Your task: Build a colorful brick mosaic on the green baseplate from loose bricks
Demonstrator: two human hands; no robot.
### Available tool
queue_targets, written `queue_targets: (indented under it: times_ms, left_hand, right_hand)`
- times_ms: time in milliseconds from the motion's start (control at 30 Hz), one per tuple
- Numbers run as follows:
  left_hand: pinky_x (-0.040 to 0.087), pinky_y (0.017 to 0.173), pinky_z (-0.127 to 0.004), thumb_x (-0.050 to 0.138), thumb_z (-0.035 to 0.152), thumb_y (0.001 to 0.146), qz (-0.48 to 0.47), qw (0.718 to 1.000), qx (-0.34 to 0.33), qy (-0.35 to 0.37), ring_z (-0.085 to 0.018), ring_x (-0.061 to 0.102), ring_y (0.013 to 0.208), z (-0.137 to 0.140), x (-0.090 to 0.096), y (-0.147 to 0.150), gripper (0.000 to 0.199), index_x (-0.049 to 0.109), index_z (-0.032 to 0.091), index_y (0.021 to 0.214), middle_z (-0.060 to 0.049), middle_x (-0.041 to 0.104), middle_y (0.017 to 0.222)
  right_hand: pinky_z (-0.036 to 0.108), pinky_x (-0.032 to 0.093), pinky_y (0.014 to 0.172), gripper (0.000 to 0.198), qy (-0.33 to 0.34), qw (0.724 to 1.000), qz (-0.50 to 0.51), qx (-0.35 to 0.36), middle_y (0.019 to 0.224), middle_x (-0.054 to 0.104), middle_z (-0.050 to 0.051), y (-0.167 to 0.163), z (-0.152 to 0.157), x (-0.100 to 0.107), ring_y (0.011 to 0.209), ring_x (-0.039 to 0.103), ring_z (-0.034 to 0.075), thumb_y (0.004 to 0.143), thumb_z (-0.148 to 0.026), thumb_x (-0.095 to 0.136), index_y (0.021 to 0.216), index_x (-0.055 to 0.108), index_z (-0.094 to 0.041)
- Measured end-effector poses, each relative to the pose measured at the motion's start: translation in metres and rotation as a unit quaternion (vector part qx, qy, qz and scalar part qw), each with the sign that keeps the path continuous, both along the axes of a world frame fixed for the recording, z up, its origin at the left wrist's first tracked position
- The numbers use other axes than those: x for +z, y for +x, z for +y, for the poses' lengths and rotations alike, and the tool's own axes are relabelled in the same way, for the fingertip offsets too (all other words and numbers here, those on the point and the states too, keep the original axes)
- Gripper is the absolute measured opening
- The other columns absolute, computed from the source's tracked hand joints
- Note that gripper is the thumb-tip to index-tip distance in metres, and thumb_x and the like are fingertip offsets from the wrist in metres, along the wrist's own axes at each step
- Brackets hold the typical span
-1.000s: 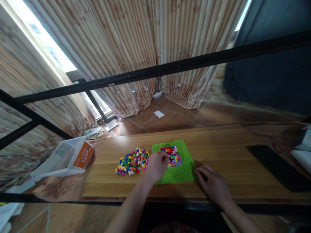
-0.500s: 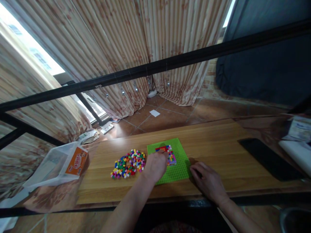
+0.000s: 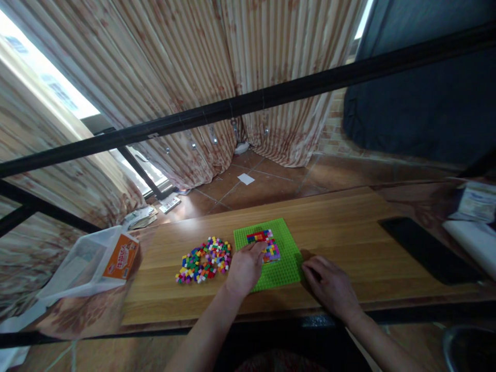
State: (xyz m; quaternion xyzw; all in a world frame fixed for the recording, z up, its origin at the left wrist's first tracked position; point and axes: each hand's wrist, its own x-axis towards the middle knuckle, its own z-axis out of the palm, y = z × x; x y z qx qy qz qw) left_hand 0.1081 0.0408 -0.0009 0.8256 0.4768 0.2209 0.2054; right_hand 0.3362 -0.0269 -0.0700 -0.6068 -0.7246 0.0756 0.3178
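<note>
A green studded baseplate (image 3: 287, 253) lies on the wooden board. On its upper middle sits a block of small multicoloured building bricks (image 3: 273, 251), with red ones along its far left part. My left hand (image 3: 245, 266) reaches over the plate's left side, its thumb and forefinger pinched together at the left edge of the bricks. Whatever may be between those fingertips is hidden. Loosely curled, my right hand (image 3: 331, 284) rests on the board against the plate's right edge, with nothing visible in it. A loose pile of small bricks (image 3: 203, 261) is spread left of the plate.
The wooden board (image 3: 163, 294) lies across the low table. At the left stands a clear plastic box (image 3: 89, 263) with an orange label. A flat black object (image 3: 428, 250) lies at the right. A black metal bar (image 3: 248, 103) crosses beyond the board, before curtains.
My left hand has shifted slightly left and its fingers have drawn back a little, baring more of the red bricks. My right hand stays in place.
</note>
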Motion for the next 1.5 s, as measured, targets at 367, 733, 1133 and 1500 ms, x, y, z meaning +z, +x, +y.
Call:
queue_targets:
  times_ms: [367,733,1133,1500]
  left_hand:
    - [0.045,0.093,-0.042,0.058,0.021,0.082,-0.025,0.985,0.151,0.084,-0.025,0.057,0.102,0.003,0.003,0.002,0.028,0.063,0.022,0.11,-0.008,0.067,0.109]
    - [0.037,0.102,-0.047,0.065,0.019,0.076,-0.042,0.985,0.168,0.016,-0.027,0.05,0.116,0.009,-0.005,0.012,0.036,0.063,0.021,0.112,-0.01,0.058,0.124]
    - [0.038,0.101,-0.048,0.068,0.015,0.07,-0.085,0.974,0.207,0.02,-0.027,0.051,0.116,0.004,-0.006,0.018,0.039,0.064,0.021,0.108,-0.009,0.06,0.122]
    - [0.048,0.077,-0.026,0.059,0.03,0.08,-0.351,0.874,0.334,-0.04,-0.016,0.063,0.081,-0.039,-0.02,-0.084,0.018,0.067,0.018,0.09,-0.004,0.07,0.087]
  right_hand:
    - [0.03,0.047,0.074,0.026,0.006,1.0,0.003,-0.008,0.084,0.064,0.005,0.001,-0.001,-0.002,0.078,0.061,0.017,0.094,-0.033,0.044,0.086,0.066,-0.023]
    - [0.029,0.048,0.07,0.027,0.003,1.0,0.0,-0.012,0.083,0.065,0.005,0.001,-0.001,-0.001,0.076,0.061,0.017,0.094,-0.035,0.043,0.086,0.066,-0.022]
    - [0.029,0.047,0.07,0.024,0.013,1.0,-0.007,0.0,0.085,0.066,0.004,0.005,0.0,-0.006,0.076,0.063,0.017,0.092,-0.035,0.046,0.084,0.065,-0.023]
    - [0.03,0.047,0.07,0.025,0.032,0.999,-0.013,0.003,0.089,0.067,0.004,0.009,-0.002,-0.013,0.077,0.064,0.018,0.092,-0.04,0.046,0.089,0.064,-0.023]
